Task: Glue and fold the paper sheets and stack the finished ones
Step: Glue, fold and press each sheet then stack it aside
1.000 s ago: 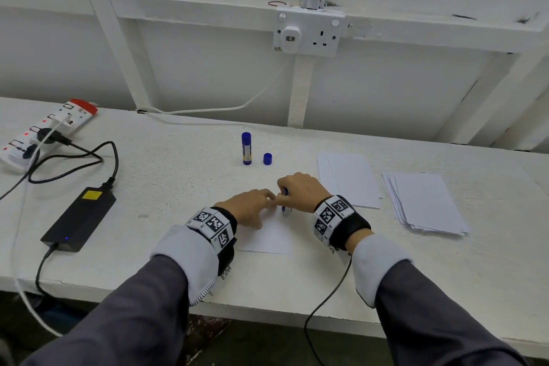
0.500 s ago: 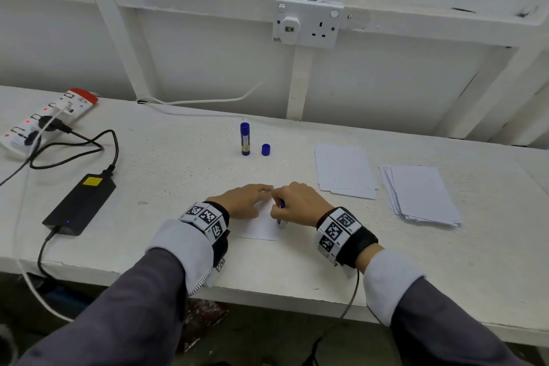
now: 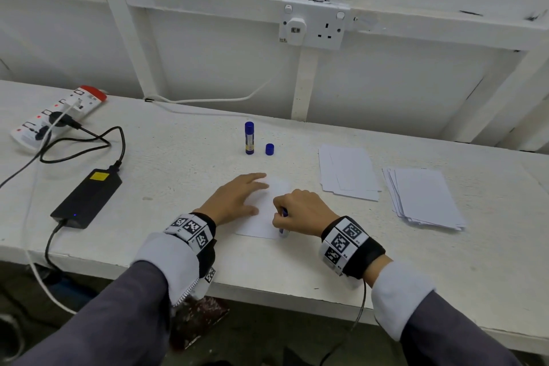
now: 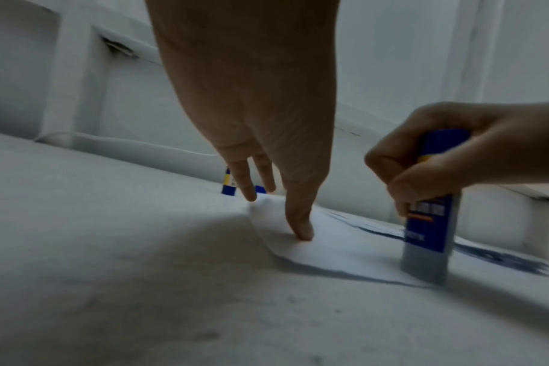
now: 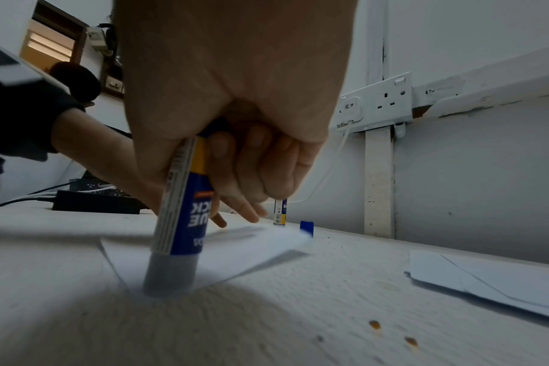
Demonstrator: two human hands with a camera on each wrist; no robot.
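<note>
change: left hand [image 3: 237,197] has gone from bunched fingers by the right hand to a flat spread over the far-left part of the sheet [image 3: 264,217]; right hand [image 3: 300,212] has drawn the glue stick [image 3: 283,224] back to the sheet's near right corner.
meaning: looks like a glue pass down the right edge is ending at that corner; fold not yet started, my read.
left hand: fingers straight, tips pressing the paper flat to the surface [image 3: 184,187]; holds nothing, just pins it.
right hand: fist curled round the stick's barrel, stick near upright, its lower end on the sheet at the corner.
sheet: lies between both hands, near the front edge of the surface; its far right corner seems slightly lifted in the right wrist view.
spare stick [image 3: 249,138]: stands capped further back, loose blue cap [image 3: 269,149] just beside it.
paper piles: flat stack [image 3: 349,172] right of the work sheet, fanned stack [image 3: 424,197] beyond it; can't tell which is the finished one.
left side: power brick [image 3: 87,197] and extension strip [image 3: 56,116], well apart from the work.
</note>
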